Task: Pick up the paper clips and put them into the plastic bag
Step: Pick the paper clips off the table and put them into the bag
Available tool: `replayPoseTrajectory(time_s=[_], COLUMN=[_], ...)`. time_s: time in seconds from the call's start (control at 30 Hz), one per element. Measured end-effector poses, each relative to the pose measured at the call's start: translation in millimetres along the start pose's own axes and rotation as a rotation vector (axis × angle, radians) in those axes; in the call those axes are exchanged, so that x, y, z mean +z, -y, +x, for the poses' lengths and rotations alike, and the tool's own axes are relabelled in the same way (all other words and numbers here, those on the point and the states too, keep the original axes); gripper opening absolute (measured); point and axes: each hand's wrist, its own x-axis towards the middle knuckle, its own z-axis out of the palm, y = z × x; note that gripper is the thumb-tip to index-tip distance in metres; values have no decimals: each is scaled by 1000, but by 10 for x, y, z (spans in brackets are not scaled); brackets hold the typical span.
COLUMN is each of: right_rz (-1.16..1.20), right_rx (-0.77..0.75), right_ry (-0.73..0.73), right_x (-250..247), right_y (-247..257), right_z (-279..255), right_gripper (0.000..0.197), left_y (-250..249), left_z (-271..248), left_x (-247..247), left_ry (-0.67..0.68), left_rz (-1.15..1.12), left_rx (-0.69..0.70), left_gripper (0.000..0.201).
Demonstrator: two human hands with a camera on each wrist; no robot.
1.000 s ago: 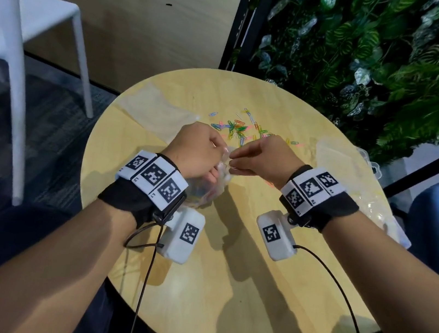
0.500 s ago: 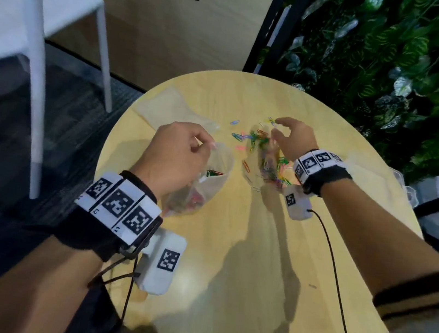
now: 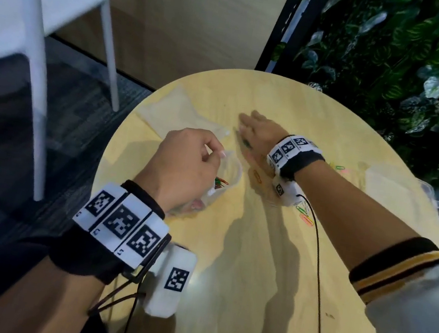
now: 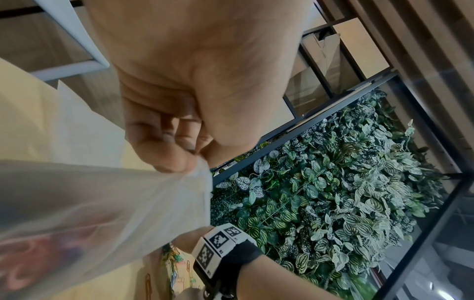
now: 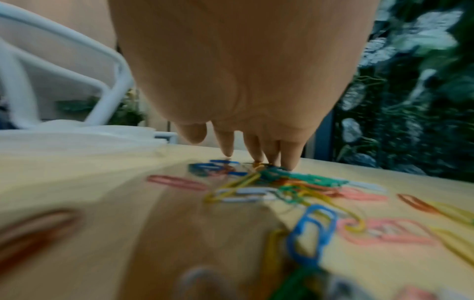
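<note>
A clear plastic bag (image 3: 230, 175) with a few coloured clips inside hangs over the round wooden table (image 3: 253, 272). My left hand (image 3: 214, 155) pinches its rim between thumb and forefinger; the left wrist view shows the pinch (image 4: 196, 157) on the bag (image 4: 102, 203). My right hand (image 3: 247, 126) lies flat just beyond the bag. In the right wrist view its straight fingertips (image 5: 256, 159) touch the table at the far side of the coloured paper clips (image 5: 282, 188). Loose clips (image 3: 305, 213) lie under and beside my right wrist.
A spare flat clear bag (image 3: 180, 114) lies at the table's far left, and more clear bags (image 3: 390, 187) lie at the right edge. A white chair (image 3: 42, 23) stands to the left. A wall of green leaves (image 3: 415, 67) rises behind the table.
My right hand left the bag's mouth, reached out over the clip pile, and now lies flat with straight fingers on the table. My left hand kept its pinch on the bag.
</note>
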Motion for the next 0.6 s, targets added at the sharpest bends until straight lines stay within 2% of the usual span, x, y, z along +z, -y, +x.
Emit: replayPoseTrajectory(time_s=[0.17, 0.27, 0.33, 0.4, 0.47, 0.6], right_rz=[-39, -143, -202, -187, -182, -2], right_rx=[-82, -111, -155, -175, -156, -31], right_ry=[16, 43, -14, -112, -166, -198], right_x=[190, 310, 360, 378, 401, 400], right_y=[133, 123, 74, 5, -52, -163], right_z=[-352, -687, -889, -1077, -1262, -1623], right_gripper=[56, 56, 45, 25, 18, 24], left_y=[-33, -86, -135, -169, -197, -230], left_z=[10, -13, -53, -88, -124, -182], left_x=[68, 93, 99, 102, 122, 225], left_ry=[-5, 18, 45, 71, 91, 154], left_rz=[73, 80, 74, 56, 68, 55], left_rx=[35, 23, 14, -5, -6, -12], left_gripper=[15, 17, 20, 20, 20, 19])
